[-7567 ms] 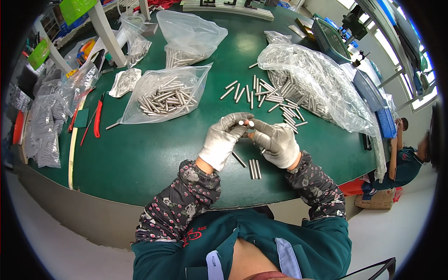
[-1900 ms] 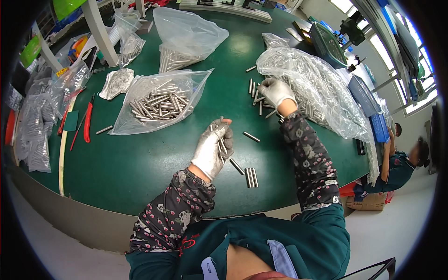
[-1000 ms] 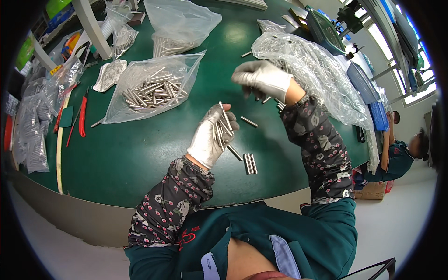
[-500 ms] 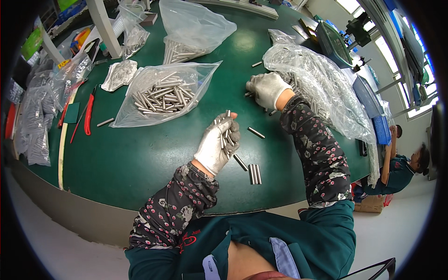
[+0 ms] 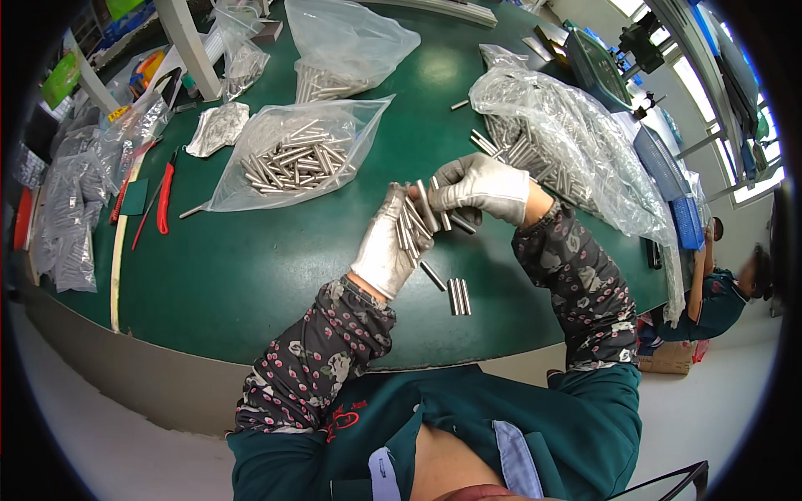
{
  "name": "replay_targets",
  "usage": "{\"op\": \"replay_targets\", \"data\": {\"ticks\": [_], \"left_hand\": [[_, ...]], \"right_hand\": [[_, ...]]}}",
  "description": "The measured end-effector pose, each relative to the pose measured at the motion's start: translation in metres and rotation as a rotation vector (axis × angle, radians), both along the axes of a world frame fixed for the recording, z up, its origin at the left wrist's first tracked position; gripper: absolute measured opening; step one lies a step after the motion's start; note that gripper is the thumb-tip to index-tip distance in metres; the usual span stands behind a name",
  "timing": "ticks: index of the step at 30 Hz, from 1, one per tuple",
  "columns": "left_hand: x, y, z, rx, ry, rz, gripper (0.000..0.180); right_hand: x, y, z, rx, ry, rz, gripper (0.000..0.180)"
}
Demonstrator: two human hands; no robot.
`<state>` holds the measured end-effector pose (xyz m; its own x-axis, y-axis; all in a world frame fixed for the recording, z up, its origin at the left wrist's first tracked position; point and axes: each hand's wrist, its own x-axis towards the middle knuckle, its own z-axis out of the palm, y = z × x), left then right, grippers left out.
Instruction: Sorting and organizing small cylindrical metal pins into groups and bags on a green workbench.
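- The left hand (image 5: 389, 244), in a pale work glove, is curled around a bunch of metal pins (image 5: 408, 235), which lie at slightly differing angles across its palm and fingers.
- The right hand (image 5: 486, 190), gloved too, is just beside the left one, its fingers drawn narrow around at least one pin (image 5: 441, 207) (how many it holds in all, I cannot tell, as the fingers hide them).
- A loose pin (image 5: 462, 224) lies on the green table (image 5: 259, 292), just to the near side of the right hand and partly covered by it.
- On the near side of the hands, three pins (image 5: 459, 297) lie side by side, touching; a slanted pin (image 5: 433, 276) rests just to their left and a little farther off.
- To the left, a clear bag (image 5: 365, 138) lies with a heap of pins inside; a lone pin (image 5: 191, 212) rests by its near left corner.
- Beyond it, on the far side, a taller clear bag (image 5: 355, 37) has pins at its bottom.
- To the right, a large clear bag (image 5: 597, 159) is full of pins, with several showing at its left edge.
- Far left of the hands lies a red-handled tool (image 5: 165, 200).
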<state>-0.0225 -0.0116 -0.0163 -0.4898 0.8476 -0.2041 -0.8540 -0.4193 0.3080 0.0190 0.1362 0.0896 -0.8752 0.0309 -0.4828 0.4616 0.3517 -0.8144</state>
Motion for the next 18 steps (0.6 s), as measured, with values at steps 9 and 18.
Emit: {"op": "replay_targets", "data": {"ticks": [9, 18], "left_hand": [[0.0, -0.001, 0.001, -0.082, 0.001, -0.023, 0.016], [0.003, 0.0, 0.005, -0.08, 0.072, -0.046, 0.024]], "right_hand": [[0.021, 0.009, -0.029, -0.612, 0.193, -0.33, 0.024], [0.024, -0.022, -0.015, -0.177, 0.168, -0.368, 0.032]]}}
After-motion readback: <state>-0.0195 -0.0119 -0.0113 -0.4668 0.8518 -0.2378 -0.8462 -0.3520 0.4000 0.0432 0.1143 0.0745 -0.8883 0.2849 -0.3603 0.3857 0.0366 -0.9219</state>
